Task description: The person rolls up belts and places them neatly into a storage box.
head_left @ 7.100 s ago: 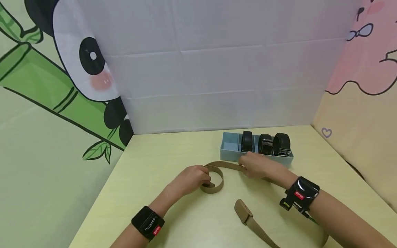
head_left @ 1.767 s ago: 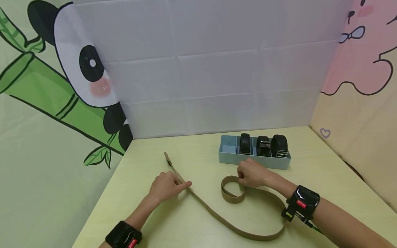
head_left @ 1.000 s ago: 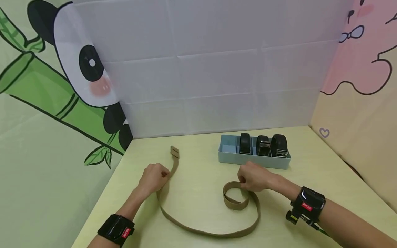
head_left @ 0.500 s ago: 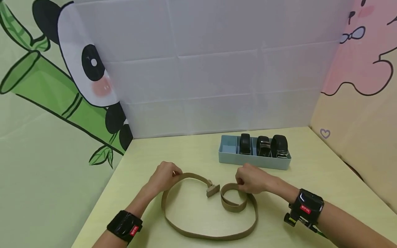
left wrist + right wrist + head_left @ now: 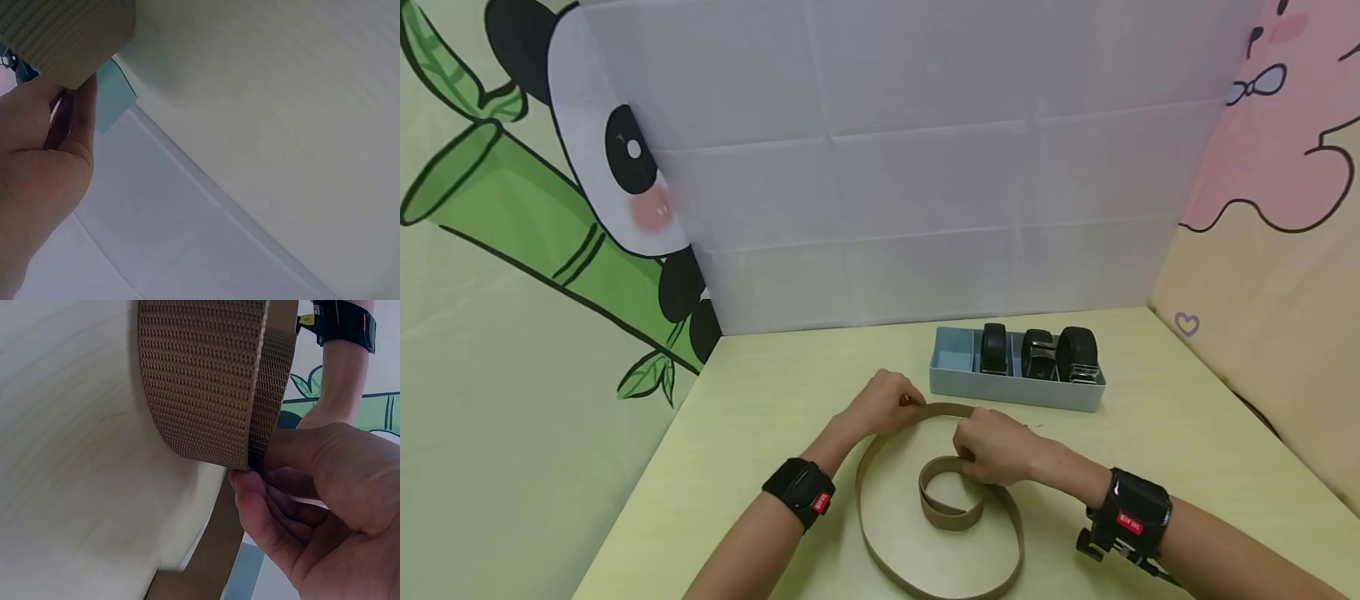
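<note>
A tan woven belt [image 5: 865, 508] stands on edge on the table, its inner end wound into a small coil [image 5: 951, 518] and the rest sweeping round it in a wide loop. At the back of that loop my left hand [image 5: 886, 403] pinches the strap between thumb and fingers. My right hand [image 5: 1000, 446] pinches the layers of the small coil, as the right wrist view shows with the woven coil [image 5: 200, 381] between its thumb and fingertips. The buckle is hidden behind my right hand in the head view.
Behind the hands stands a blue-grey divided box [image 5: 1015, 390] holding rolled black belts [image 5: 994, 348] with shiny buckles; its leftmost compartment [image 5: 953, 346] holds none. A pale sheet [image 5: 880, 192] hangs along the table's back edge, with printed cloths at both sides.
My left hand has moved right, swinging the buckle end of the belt from the far left across behind the small coil. My right hand keeps its pinch on the coil, slightly nearer the front.
</note>
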Action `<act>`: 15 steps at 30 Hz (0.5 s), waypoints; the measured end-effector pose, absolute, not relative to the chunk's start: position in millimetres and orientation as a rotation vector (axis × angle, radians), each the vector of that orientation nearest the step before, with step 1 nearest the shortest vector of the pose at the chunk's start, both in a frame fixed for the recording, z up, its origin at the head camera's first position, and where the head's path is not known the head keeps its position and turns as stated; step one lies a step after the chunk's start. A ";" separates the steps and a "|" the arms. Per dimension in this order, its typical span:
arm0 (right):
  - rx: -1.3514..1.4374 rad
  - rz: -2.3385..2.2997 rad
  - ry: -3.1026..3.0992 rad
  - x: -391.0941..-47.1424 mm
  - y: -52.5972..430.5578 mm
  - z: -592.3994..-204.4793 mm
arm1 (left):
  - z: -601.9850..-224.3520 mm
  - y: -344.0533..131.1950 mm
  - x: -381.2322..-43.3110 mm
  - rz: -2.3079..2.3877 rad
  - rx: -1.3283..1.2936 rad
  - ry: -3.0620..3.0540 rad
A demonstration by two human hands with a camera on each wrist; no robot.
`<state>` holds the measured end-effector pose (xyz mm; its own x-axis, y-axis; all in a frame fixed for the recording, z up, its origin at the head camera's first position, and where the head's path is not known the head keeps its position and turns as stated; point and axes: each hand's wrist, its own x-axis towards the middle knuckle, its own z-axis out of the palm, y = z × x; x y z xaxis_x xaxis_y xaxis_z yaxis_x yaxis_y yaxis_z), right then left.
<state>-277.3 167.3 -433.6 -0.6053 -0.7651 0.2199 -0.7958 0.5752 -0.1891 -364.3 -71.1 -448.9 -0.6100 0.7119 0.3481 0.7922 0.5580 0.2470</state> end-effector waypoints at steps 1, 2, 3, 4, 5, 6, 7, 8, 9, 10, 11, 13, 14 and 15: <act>1.338 0.407 -2.683 -277.1 166.6 -433.5 | -450.4 -63.6 -365.5 -0.585 -1.305 -2.578; 1.335 0.401 -2.683 -276.9 166.0 -433.4 | -451.5 -57.1 -365.7 -0.607 -1.340 -2.576; 1.334 0.401 -2.687 -276.9 165.8 -433.4 | -452.6 -51.9 -365.2 -0.622 -1.368 -2.578; 1.331 0.403 -2.693 -277.1 166.0 -433.5 | -453.0 -47.9 -363.8 -0.629 -1.391 -2.585; 1.332 0.404 -2.694 -277.4 166.4 -433.6 | -452.4 -45.4 -361.1 -0.637 -1.401 -2.600; 1.328 0.406 -2.697 -277.7 166.9 -433.6 | -451.2 -44.4 -357.7 -0.639 -1.398 -2.624; 1.318 0.409 -2.704 -278.1 167.7 -433.6 | -449.4 -44.9 -353.7 -0.633 -1.379 -2.652; 1.308 0.418 -2.711 -278.4 168.5 -433.4 | -447.5 -47.1 -349.2 -0.627 -1.352 -2.681; 1.300 0.424 -2.713 -278.8 169.6 -433.2 | -445.3 -50.5 -344.1 -0.606 -1.318 -2.709; 1.289 0.431 -2.719 -279.2 170.7 -433.1 | -442.8 -55.2 -338.1 -0.586 -1.276 -2.742; 1.278 0.439 -2.725 -279.5 172.0 -433.1 | -440.7 -60.9 -331.7 -0.574 -1.230 -2.772; 1.258 0.461 -2.737 -279.9 174.6 -432.8 | -437.9 -74.8 -317.3 -0.567 -1.127 -2.819; 1.249 0.470 -2.743 -279.9 175.9 -432.8 | -437.1 -82.3 -309.1 -0.574 -1.072 -2.842; 1.241 0.475 -2.748 -279.9 177.3 -433.0 | -436.5 -90.0 -300.5 -0.584 -1.019 -2.861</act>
